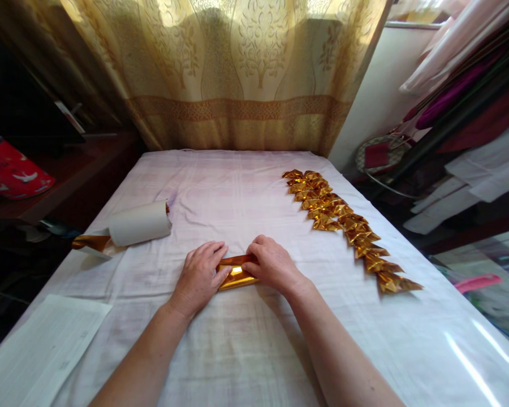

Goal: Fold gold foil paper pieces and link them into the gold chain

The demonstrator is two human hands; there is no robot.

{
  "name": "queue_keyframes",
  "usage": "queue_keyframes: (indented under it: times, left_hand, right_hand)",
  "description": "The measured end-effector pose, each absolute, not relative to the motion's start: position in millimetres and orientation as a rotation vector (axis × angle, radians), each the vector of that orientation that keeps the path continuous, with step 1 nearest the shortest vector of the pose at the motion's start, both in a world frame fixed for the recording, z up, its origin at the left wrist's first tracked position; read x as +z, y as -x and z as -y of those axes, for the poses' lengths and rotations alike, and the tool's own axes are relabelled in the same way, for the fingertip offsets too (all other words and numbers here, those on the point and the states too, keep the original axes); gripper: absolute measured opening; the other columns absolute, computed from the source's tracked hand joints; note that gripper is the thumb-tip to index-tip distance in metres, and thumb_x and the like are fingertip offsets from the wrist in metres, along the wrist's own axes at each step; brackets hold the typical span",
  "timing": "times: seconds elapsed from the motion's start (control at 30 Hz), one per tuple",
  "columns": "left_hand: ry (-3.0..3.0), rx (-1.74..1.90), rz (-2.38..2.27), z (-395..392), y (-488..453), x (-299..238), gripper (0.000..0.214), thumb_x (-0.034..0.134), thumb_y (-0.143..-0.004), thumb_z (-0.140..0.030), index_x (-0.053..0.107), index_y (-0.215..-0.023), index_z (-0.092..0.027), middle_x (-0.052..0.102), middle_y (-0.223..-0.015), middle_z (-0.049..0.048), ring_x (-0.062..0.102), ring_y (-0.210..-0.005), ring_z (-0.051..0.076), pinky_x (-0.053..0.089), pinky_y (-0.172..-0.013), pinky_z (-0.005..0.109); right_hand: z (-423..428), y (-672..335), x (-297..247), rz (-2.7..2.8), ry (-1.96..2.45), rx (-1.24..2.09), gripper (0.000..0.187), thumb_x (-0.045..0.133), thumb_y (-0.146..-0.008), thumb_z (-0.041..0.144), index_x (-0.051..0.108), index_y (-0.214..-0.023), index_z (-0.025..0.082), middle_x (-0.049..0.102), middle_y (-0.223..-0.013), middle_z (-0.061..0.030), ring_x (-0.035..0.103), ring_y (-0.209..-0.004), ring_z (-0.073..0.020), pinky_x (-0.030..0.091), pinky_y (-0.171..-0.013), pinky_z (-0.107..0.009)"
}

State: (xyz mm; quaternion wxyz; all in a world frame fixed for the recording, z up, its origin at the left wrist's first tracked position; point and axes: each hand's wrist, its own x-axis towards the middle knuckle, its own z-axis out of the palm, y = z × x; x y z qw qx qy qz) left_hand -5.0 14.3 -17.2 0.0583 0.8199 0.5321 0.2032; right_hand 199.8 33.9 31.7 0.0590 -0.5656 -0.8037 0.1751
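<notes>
A folded strip of shiny gold foil paper point(236, 272) lies on the white cloth in front of me, its long side running left to right. My left hand point(201, 277) grips the strip's left end, thumb on top of the foil. At the right end my right hand point(272, 264) holds it the same way, fingers curled over the far edge. Both ends of the strip are partly hidden under the fingers. To the right, several folded gold foil pieces point(322, 200) sit in overlapping rows that slant towards me.
A curled roll of white-backed gold paper point(139, 223) lies at the left. Nearer stands out a flat printed sheet point(46, 345) on the cloth-covered table point(220, 181). Beyond hangs a gold curtain point(258, 68); clothes point(487, 164) hang at the right. A red item point(19, 169) rests far left.
</notes>
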Motion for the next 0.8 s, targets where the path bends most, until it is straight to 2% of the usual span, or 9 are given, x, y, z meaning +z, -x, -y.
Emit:
queue_keyframes:
  times: [0.13,0.3,0.5,0.57,0.67,0.8]
  left_hand:
    - [-2.508,0.58,-1.603,-13.9,5.2,-16.1,0.034,0.062,-0.089,-0.029,0.068,-0.123,-0.025,0.065,-0.133,0.0085,0.055,-0.125,0.029,0.044,-0.103,0.049]
    - [-2.498,0.626,-1.58,-11.9,4.1,-15.3,0.031,0.061,-0.09,-0.029,0.069,-0.119,-0.026,0.067,-0.13,0.0074,0.057,-0.123,0.027,0.043,-0.104,0.047]
    - [-2.413,0.747,-1.559,-13.6,6.6,-17.4,0.044,0.062,-0.087,-0.032,0.061,-0.13,-0.022,0.067,-0.129,0.0098,0.057,-0.124,0.028,0.042,-0.105,0.047]
    - [-2.355,0.783,-1.531,-15.7,8.2,-15.9,0.035,0.062,-0.086,-0.033,0.067,-0.119,-0.022,0.071,-0.12,0.0087,0.061,-0.117,0.027,0.045,-0.102,0.045]
    - [-2.212,0.852,-1.516,-18.9,10.3,-11.9,0.02,0.063,-0.083,-0.033,0.072,-0.097,-0.023,0.075,-0.095,0.0048,0.067,-0.094,0.023,0.05,-0.091,0.04]
    - [-1.924,0.992,-1.484,-20.4,10.7,-7.9,0.016,0.061,-0.082,-0.036,0.068,-0.084,-0.021,0.07,-0.077,0.0008,0.065,-0.073,0.017,0.053,-0.073,0.03]
  right_hand:
    - [-31.8,-197.0,34.9,2.413,1.791,0.519,0.026,0.066,-0.085,0.032,0.069,-0.109,0.023,0.065,-0.104,-0.0063,0.059,-0.094,-0.0198,0.041,-0.076,-0.027]
    - [-30.7,-195.4,35.5,2.461,1.756,0.476,0.015,0.064,-0.087,0.03,0.073,-0.095,0.021,0.065,-0.1,-0.0074,0.06,-0.093,-0.0213,0.041,-0.074,-0.029]
    - [-33.6,-200.1,35.2,2.478,1.568,0.568,0.009,0.066,-0.085,0.022,0.072,-0.091,0.021,0.069,-0.095,-0.0046,0.061,-0.088,-0.0175,0.039,-0.076,-0.026]
    - [-34.3,-201.4,34.7,2.431,1.534,0.621,0.008,0.065,-0.085,0.021,0.071,-0.09,0.021,0.069,-0.087,-0.0022,0.06,-0.082,-0.0157,0.037,-0.072,-0.025]
    - [-34.5,-202.9,33.1,2.344,1.499,0.692,0.006,0.065,-0.084,0.02,0.068,-0.088,0.022,0.067,-0.083,0.0009,0.058,-0.077,-0.0136,0.036,-0.068,-0.023]
    - [-35.6,-208.0,29.8,2.145,1.529,0.816,0.028,0.069,-0.078,0.021,0.062,-0.106,0.023,0.067,-0.089,0.0022,0.058,-0.077,-0.0128,0.039,-0.069,-0.023]
